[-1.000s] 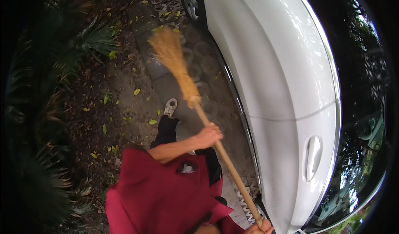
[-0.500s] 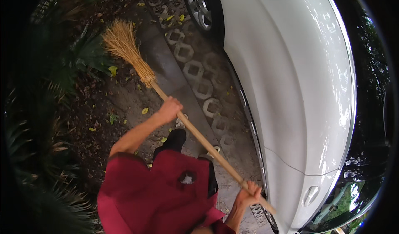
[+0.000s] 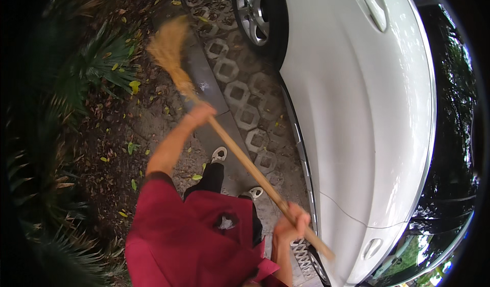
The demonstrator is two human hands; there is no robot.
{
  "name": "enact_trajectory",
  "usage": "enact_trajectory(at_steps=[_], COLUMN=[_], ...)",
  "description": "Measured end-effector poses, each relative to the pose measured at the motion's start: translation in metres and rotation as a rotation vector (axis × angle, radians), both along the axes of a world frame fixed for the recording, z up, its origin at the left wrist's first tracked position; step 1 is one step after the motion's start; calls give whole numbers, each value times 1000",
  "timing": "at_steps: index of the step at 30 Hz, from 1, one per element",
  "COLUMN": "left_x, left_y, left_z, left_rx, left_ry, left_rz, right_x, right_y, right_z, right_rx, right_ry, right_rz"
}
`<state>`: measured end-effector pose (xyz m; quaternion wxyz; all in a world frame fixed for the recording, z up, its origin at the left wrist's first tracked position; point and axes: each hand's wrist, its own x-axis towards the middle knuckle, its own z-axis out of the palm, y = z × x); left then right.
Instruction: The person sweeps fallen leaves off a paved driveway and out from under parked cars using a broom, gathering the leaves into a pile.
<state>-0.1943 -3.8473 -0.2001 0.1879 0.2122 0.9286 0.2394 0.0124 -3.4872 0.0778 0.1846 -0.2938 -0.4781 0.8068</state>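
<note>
A long broom (image 3: 244, 158) with a wooden handle slants across the view, its straw head blurred by motion at the upper left. My left hand (image 3: 202, 113) is wrapped round the handle just below the bristles. Lower right, my right hand (image 3: 292, 222) grips the same handle close to its end. The handle tip passes in front of the white car (image 3: 352, 134). The bristles are over the strip between the leaf litter and the grey paving; whether they touch the ground I cannot tell.
The car's side and wheel (image 3: 253, 14) border the right. Patterned pavers (image 3: 237, 92) and a dark slab path (image 3: 205, 78) run beside it. On the left are palm fronds (image 3: 99, 57) and fallen leaves on soil. My shoes (image 3: 219, 155) stand on the path.
The broom head has swung up and to the right, and is now blurred. Both hands keep hold of the handle; each has shifted slightly left and up in view.
</note>
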Motion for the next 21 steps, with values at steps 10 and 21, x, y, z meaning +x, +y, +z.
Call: enact_trajectory(at_steps=[10, 21], left_x=[122, 231], left_y=[-23, 246], left_z=[126, 178], left_rx=[-166, -405], left_ry=[-29, -200], left_rz=[-276, -793], right_x=[96, 399], right_y=[76, 175], right_z=[23, 21], right_rx=[-458, -619], right_ry=[-58, -69], right_rz=[-192, -1081])
